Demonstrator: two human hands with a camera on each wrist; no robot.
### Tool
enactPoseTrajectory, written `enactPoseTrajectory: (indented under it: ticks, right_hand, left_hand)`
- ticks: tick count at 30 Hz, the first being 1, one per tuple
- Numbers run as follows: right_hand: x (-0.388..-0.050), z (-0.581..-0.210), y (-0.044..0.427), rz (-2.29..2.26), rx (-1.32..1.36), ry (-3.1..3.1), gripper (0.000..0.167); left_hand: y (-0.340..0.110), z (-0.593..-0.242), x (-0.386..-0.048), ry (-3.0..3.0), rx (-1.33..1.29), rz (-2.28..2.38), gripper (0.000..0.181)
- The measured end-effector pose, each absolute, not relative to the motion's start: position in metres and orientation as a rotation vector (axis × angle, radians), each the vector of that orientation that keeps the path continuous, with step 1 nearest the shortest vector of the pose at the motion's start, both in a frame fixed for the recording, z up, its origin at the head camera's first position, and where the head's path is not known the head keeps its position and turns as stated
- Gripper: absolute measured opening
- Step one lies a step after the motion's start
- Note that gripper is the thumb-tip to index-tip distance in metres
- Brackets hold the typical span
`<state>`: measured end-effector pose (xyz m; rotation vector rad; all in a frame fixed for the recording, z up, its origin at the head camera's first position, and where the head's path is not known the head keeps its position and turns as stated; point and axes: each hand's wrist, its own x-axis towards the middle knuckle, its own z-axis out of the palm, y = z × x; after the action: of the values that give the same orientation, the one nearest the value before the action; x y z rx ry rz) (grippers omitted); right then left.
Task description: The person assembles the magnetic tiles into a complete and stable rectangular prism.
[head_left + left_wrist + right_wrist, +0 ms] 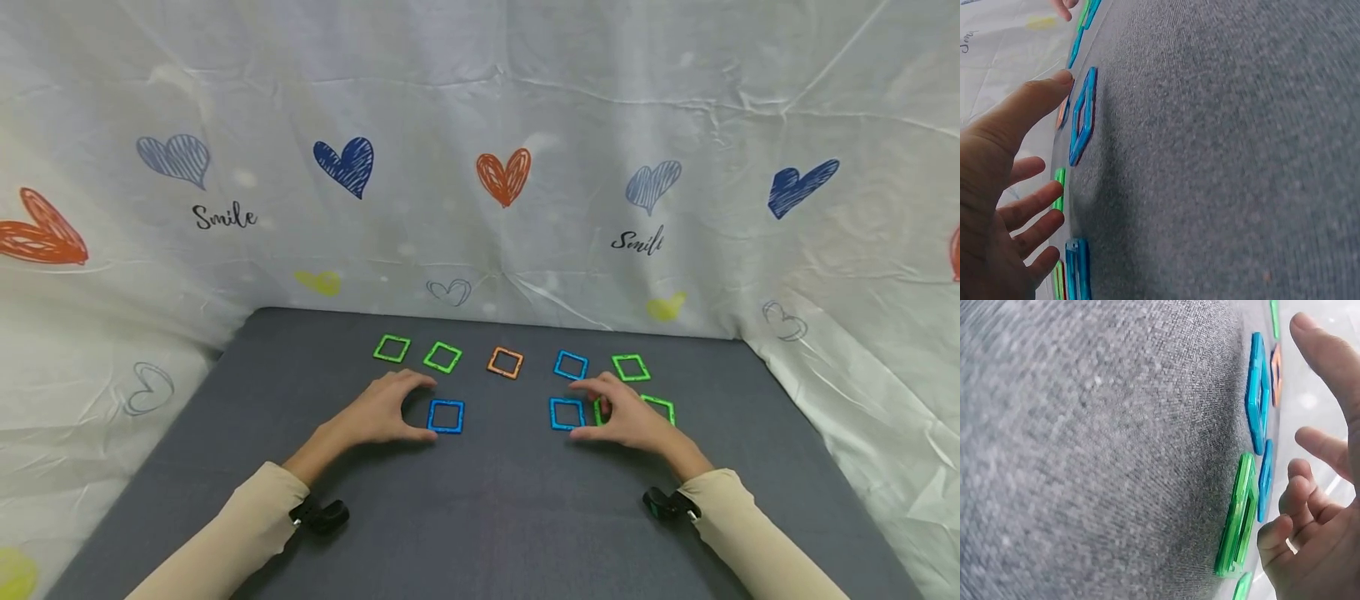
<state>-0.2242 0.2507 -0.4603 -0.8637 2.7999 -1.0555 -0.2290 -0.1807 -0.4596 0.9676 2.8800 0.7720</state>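
My left hand (386, 408) hovers at the left side of a blue square magnetic tile (446, 417), thumb and fingers spread apart with nothing between them. In the left wrist view a second blue tile (1077, 269) lies below the fingers; the hand hides it in the head view. My right hand (626, 414) is held likewise over the right side of another blue tile (567, 414), its thumb near the lower corner. That hand partly covers two green tiles, one beside the blue tile (1238, 515) and one farther right (662, 407).
Along the back of the grey table (487, 517) lie two green tiles (392, 348) on the left, an orange tile (506, 362), a blue tile (572, 365) and a green tile (631, 367). A white cloth (420, 100) with printed hearts hangs behind and at both sides.
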Motion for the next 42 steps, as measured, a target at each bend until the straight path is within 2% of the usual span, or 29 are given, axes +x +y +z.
enactPoseTrajectory:
  ticks: [33,42]
  right_hand:
    - [-0.23,-0.465,0.241,-0.917,-0.792,2.823,0.079]
    - [-0.231,-0.463,0.237,-0.903,-0.769,2.807,0.067]
  left_hand:
    - [-0.162,-0.464,-0.238,2.887,0.983,0.626,0.077]
    - [-0.159,-0.462,-0.238,2.876,0.953,0.658,0.069]
